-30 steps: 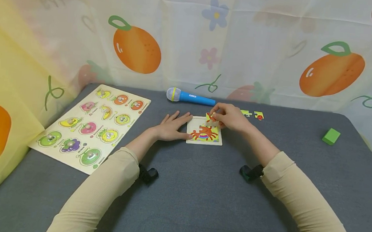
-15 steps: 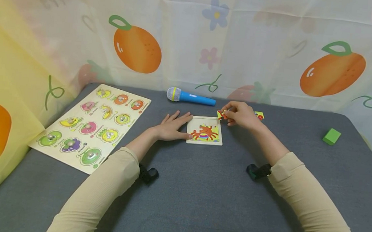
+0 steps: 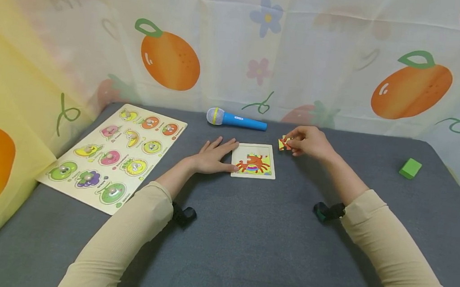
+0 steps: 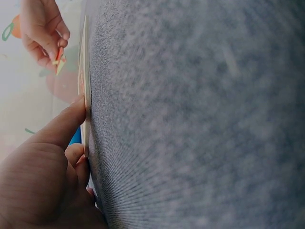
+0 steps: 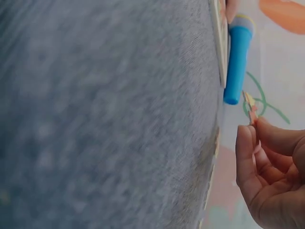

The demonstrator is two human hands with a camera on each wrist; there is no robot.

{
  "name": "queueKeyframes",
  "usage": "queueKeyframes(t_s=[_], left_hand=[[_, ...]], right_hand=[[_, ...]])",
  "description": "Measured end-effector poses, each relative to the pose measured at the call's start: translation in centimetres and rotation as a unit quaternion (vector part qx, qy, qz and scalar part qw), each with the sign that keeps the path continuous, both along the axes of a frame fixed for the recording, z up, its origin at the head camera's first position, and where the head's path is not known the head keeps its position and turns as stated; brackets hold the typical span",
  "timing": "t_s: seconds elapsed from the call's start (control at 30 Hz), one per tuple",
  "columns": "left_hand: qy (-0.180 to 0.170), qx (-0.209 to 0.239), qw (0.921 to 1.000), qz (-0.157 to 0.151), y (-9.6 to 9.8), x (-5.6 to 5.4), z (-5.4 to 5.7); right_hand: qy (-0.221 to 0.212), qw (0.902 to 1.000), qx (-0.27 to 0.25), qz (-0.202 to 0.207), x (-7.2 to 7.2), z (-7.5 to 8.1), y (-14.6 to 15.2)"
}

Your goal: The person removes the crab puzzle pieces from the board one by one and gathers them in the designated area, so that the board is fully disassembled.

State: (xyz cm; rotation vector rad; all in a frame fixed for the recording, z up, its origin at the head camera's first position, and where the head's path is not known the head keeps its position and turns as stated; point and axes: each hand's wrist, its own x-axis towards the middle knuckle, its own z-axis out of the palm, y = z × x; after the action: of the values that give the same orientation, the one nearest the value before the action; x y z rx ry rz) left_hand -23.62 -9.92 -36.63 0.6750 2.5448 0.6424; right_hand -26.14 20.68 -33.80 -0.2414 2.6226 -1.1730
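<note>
My left hand [image 3: 210,157] lies with spread fingers at the left side of a small wooden puzzle tray [image 3: 254,148], its thumb touching the tray's edge. A red crab picture [image 3: 256,164], made of joined pieces, fills the tray's lower part; the upper part shows bare wood. Between thumb and fingers, my right hand [image 3: 311,143] pinches a red and yellow jigsaw piece [image 3: 282,144], off to the right of the tray. The right wrist view shows this jigsaw piece [image 5: 251,107] edge-on, raised above the tabletop.
A blue toy microphone [image 3: 240,120] lies behind the tray. On the left is a large fruit peg board [image 3: 120,171]; a green block [image 3: 409,169] sits far right. In the right wrist view, thin pale edges [image 5: 212,174] show on the table below the right hand.
My right hand has carried the pinched jigsaw piece from over the tray's upper right corner out to the right. Loose pieces there are now hidden behind it in the head view. The left hand stays put.
</note>
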Motion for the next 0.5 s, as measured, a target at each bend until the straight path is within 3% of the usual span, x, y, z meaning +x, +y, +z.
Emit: queueKeyframes(t_s=[0.5], left_hand=[[0.002,-0.004,1.0,0.002,-0.02,-0.1,-0.19]], right_hand=[[-0.043,0.9985,0.024,-0.025,0.29,0.02,0.64]])
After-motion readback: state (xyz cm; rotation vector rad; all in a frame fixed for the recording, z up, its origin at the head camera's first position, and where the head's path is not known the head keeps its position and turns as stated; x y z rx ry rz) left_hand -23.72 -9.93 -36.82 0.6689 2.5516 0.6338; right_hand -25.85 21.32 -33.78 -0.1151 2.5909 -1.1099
